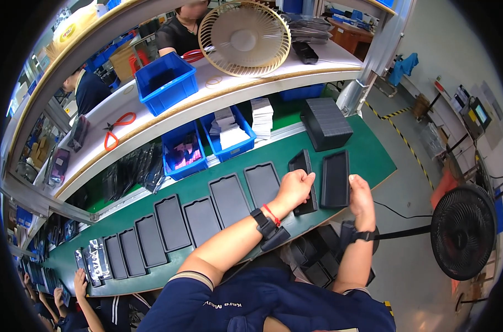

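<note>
My left hand point(295, 187) is closed on the edge of a shallow black plastic tray point(303, 207), which stands tilted near the right end of the green bench. Beside it, my right hand point(362, 196) grips the right edge of another black tray point(335, 180), its hollow side facing me. To the left, several similar trays lie in a slanting row, among them a wide tray point(229, 200) and a tray point(261, 182) next to my left hand. Just beyond my hands stands a tall block of stacked black trays point(327, 124).
Behind the row stand a blue bin point(185, 170) of pink-purple pieces and a blue bin point(237, 150) with white stacks. The upper shelf holds an empty blue bin point(167, 83), red-handled scissors point(118, 130) and a fan point(244, 40). A black fan point(463, 232) is right. Co-workers' hands point(81, 282) are far left.
</note>
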`<state>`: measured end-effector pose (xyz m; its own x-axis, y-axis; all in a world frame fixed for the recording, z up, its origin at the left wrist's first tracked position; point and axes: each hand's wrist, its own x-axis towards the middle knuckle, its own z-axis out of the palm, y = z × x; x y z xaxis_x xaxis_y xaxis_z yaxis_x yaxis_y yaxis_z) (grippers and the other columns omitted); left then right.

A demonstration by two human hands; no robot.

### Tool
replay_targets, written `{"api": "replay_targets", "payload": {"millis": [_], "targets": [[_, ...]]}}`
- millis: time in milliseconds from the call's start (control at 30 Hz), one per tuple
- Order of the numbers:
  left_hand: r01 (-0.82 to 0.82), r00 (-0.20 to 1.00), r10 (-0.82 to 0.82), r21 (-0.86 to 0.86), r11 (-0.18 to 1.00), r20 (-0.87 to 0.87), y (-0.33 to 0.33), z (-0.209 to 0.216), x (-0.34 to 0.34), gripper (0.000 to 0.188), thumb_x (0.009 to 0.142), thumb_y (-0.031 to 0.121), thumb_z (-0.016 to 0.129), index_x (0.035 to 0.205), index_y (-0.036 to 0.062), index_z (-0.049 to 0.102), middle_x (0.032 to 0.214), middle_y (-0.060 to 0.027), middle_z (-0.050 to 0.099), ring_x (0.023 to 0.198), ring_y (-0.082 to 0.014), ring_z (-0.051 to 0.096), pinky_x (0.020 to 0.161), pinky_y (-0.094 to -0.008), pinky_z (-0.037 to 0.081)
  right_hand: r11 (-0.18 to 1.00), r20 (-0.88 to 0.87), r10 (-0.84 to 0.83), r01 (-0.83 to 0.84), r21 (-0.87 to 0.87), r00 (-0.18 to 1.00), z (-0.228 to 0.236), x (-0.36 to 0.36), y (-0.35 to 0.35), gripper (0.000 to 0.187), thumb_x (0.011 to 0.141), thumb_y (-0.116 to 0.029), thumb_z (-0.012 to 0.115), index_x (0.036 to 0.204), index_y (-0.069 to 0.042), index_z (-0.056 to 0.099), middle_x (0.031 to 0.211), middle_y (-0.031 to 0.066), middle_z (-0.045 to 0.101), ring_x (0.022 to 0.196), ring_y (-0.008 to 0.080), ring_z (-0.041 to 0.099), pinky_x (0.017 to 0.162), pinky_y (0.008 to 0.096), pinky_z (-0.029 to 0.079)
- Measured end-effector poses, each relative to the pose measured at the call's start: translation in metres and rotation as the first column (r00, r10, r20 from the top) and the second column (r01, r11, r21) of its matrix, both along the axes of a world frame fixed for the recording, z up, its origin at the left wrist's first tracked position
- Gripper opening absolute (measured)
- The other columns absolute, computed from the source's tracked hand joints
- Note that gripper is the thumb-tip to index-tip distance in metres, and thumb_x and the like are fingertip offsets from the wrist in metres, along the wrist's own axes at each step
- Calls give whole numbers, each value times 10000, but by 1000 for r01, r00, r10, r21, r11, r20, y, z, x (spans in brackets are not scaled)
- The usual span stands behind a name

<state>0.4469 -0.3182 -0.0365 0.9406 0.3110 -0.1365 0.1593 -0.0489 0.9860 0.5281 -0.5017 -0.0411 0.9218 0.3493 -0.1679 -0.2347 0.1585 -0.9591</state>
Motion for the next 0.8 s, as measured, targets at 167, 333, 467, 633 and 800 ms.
{"api": "replay_targets", "payload": {"millis": [167, 333, 467, 633, 800], "targets": [[94, 994, -53, 481, 872, -97, 5, -14, 25, 351, 842, 314, 597, 724, -17, 606, 725, -208, 630, 778, -386, 616, 721, -416, 481, 837, 137, 127, -32, -546, 982, -27, 54, -40, 244, 897, -251, 573, 901, -8, 587, 772, 53, 607, 695, 151, 577, 646, 306, 478], [36, 996, -60, 348, 937, 59, 15, 7, 68, 349, 829, 361, 622, 766, 18, 619, 756, -173, 651, 762, -335, 635, 700, -398, 487, 631, 741, 226, 484, -606, 633, 32, 77, 7, 320, 826, -287, 641, 1048, -62, 596, 1049, 154, 580, 964, 307, 540, 837, 399, 428], [-105, 994, 103, 235, 966, 22, 19, 5, 131, 353, 843, 372, 639, 797, 27, 579, 711, -63, 597, 665, -150, 538, 611, -303, 441, 384, 602, 412, 469, -796, 684, 50, 113, 68, 410, 866, -423, 544, 1263, -324, 524, 1427, 189, 317, 1287, 399, 305, 1025, 507, 276], [-1, 990, 7, -40, 999, 144, 41, -30, 170, 275, 819, 296, 671, 746, 51, 569, 688, -35, 578, 608, -114, 514, 558, -254, 422, 428, 505, 424, 325, -843, 752, 32, 128, 92, 420, 885, -452, 505, 1301, -403, 472, 1484, 158, 237, 1326, 366, 270, 1056, 485, 244], [11, 989, 20, -207, 978, 149, 41, -17, 160, 182, 790, 158, 658, 672, 56, 564, 597, -17, 545, 524, -113, 506, 509, -248, 421, 422, 499, 398, 329, -845, 770, 36, 127, 89, 425, 883, -442, 512, 1304, -397, 470, 1487, 149, 236, 1329, 347, 272, 1062, 452, 256]]}}
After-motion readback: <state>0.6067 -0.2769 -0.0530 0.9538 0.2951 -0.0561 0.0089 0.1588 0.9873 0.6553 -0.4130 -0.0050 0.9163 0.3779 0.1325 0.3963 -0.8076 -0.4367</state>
